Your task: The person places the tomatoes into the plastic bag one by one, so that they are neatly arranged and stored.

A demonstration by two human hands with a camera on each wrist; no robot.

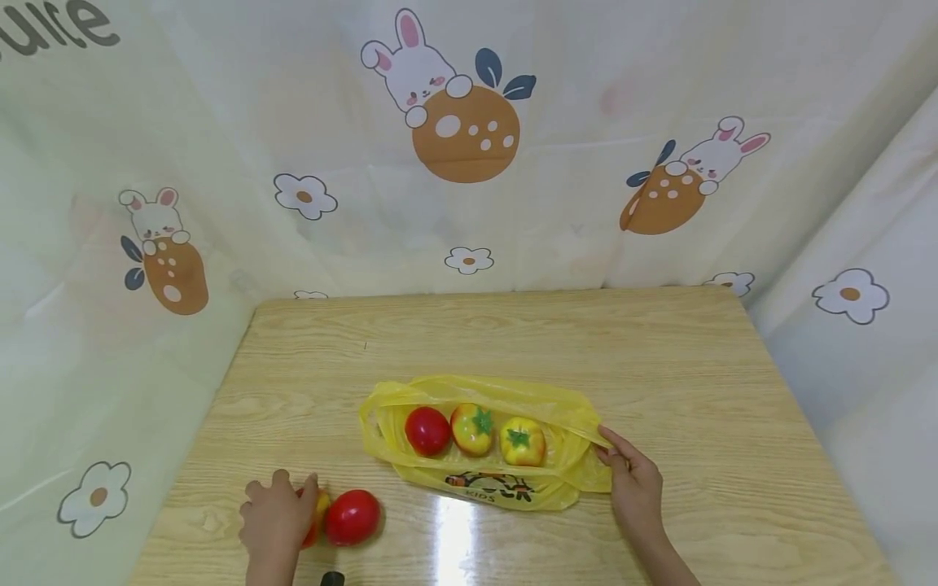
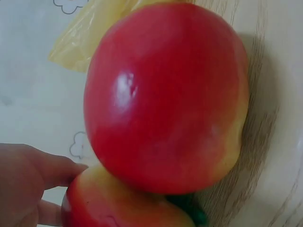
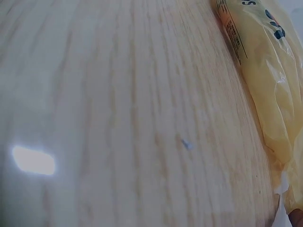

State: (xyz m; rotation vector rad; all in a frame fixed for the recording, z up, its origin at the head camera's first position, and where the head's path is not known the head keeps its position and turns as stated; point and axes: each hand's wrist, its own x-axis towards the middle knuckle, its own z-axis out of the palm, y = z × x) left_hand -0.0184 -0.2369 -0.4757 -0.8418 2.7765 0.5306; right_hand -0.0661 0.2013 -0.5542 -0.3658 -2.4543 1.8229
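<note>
A yellow plastic bag [image 1: 506, 488] lies on its side with its mouth spread. Inside it are a red toy fruit [image 1: 427, 431] and two yellow-and-red toy fruits [image 1: 472, 429] with green leafy tops. My right hand [image 1: 636, 482] pinches the bag's right edge between thumb and fingers. At the front left, my left hand [image 1: 277, 514] grips a red-and-yellow toy fruit [image 2: 118, 201], partly hidden under the hand in the head view. Right beside that fruit sits a larger-looking red toy fruit [image 1: 353, 518], which fills much of the left wrist view.
The wooden table [image 1: 322, 342] carries all of this. A dark rounded object [image 1: 333, 579] pokes in at the bottom edge. Pale cloth with printed rabbits [image 1: 469, 130] hangs behind and along both sides.
</note>
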